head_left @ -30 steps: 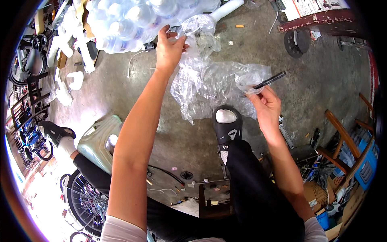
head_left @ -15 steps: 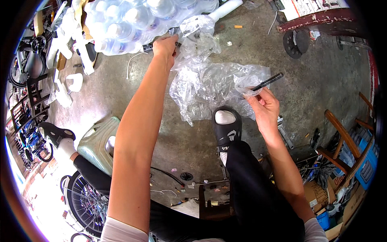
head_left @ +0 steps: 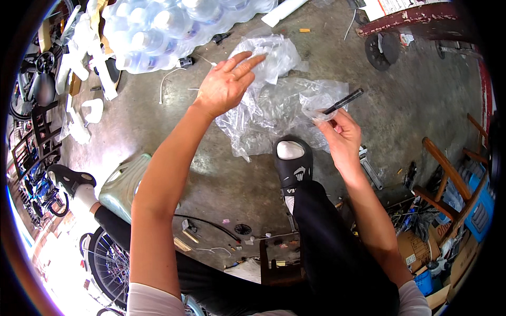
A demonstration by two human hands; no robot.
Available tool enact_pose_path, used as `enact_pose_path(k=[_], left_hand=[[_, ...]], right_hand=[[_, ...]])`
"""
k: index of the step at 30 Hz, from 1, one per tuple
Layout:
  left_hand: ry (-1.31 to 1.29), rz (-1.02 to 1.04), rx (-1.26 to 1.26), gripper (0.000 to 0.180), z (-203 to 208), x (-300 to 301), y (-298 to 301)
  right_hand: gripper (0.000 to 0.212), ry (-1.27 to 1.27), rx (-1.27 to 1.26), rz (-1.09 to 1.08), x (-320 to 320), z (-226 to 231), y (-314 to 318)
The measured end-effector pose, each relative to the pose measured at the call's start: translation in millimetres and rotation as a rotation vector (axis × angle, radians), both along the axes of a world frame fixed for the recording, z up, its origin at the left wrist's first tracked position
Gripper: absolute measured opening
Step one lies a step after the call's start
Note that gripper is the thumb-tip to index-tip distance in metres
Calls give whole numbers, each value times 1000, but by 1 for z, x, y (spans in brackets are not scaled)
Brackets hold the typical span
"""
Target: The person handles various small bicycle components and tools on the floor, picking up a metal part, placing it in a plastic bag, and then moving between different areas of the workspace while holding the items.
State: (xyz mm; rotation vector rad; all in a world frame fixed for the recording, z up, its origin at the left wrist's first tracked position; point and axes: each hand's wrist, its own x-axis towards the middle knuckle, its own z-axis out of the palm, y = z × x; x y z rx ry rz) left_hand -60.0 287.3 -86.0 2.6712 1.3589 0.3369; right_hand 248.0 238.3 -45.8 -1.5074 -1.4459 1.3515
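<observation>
My right hand (head_left: 345, 139) pinches the edge of a crumpled clear plastic bag (head_left: 271, 105) together with a slim black rod (head_left: 346, 100), whose end sticks out past the fingers. Whether the rod lies inside the plastic I cannot tell. Over the bag's far left part hovers my left hand (head_left: 224, 89), fingers stretched out and holding nothing. Beyond those fingers lies a bunched piece of plastic film (head_left: 282, 55). Two small black parts, one piece (head_left: 220, 38) and one plug-like piece (head_left: 185, 62), rest beside the wrapped bottles.
A shrink-wrapped pack of bottles (head_left: 174, 26) stands at the far left. On the left are a pale plastic stool (head_left: 124, 184) and a bicycle wheel (head_left: 108, 266). An adjustable wrench (head_left: 371, 169) lies right of my sandalled foot (head_left: 295, 168). A wooden frame (head_left: 448, 174) stands farther right.
My left hand has come away from beside the bottle pack, moving right and nearer, and its fingers have opened. The right hand still pinches the plastic and rod.
</observation>
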Motion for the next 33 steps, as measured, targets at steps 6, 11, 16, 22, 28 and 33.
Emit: enact_pose_path(k=[6, 11, 16, 22, 28, 33], left_hand=[[-115, 38, -20, 18, -19, 7, -4], [-75, 352, -39, 35, -21, 23, 1], [-75, 573, 131, 48, -22, 37, 18], [-305, 823, -222, 81, -40, 33, 36], [-180, 658, -302, 83, -35, 37, 40], [-407, 651, -330, 66, -46, 24, 38]], right_hand=[[10, 16, 5, 18, 3, -1, -1], [10, 24, 7, 19, 0, 0, -3], [12, -11, -3, 27, 4, 1, -3], [18, 21, -31, 60, 9, -7, -6], [11, 36, -8, 4, 8, -5, -6], [12, 55, -17, 5, 7, -3, -6]])
